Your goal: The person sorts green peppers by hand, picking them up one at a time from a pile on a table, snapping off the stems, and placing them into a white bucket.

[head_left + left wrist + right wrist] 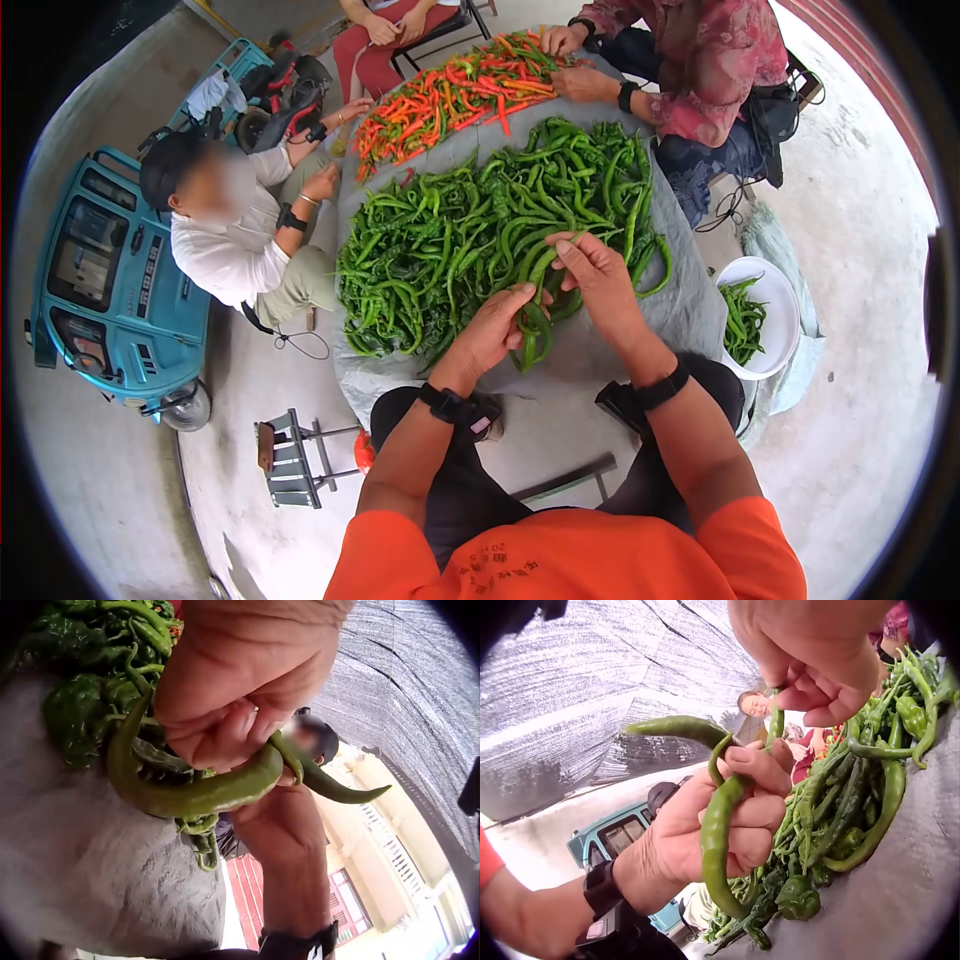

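Observation:
In the head view my left hand (490,330) grips a few long green chili peppers at the front edge of the pile. One curved green chili pepper (720,847) bends down below its fingers in the right wrist view. Another pepper (341,787) sticks out past the hand in the left wrist view. My right hand (600,285) is just to the right, its thumb and fingers pinching the upper end of a slim green pepper (776,727) that rises from the left fist. Behind both hands spreads a broad pile of green chili peppers (430,235).
A grey sheet (690,280) covers the table under the peppers. Red and orange peppers (430,115) lie at the far end, where other people sit. A white bucket (785,310) with green peppers stands at the right. A small stool (290,460) is at lower left.

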`<move>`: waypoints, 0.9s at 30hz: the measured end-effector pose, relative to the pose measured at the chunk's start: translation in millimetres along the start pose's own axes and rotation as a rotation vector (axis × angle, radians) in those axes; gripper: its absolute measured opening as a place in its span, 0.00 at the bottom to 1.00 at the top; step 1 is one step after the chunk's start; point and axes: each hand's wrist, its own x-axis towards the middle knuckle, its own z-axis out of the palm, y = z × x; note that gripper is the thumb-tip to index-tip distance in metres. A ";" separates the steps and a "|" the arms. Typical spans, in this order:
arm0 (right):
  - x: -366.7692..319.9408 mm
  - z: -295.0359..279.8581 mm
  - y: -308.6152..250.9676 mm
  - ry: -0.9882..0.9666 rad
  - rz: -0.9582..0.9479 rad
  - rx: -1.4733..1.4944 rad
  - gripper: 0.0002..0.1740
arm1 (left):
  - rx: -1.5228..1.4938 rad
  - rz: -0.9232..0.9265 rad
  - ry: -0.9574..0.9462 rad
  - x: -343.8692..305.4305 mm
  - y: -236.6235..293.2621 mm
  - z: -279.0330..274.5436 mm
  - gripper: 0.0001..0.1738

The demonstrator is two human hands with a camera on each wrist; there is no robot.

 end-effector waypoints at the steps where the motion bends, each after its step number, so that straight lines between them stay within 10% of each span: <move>1: -0.9 1.9 -3.1 0.028 -0.016 -0.024 0.13 | 0.021 0.009 0.010 0.0 -1.4 -1.8 0.22; 23: 20.2 8.4 -11.5 0.146 0.196 0.485 0.23 | -0.231 0.060 -0.197 -1.2 -14.1 -32.3 0.19; 27: 16.7 6.2 2.6 0.045 0.190 0.044 0.18 | -0.309 0.122 -0.180 2.5 -20.3 -38.3 0.16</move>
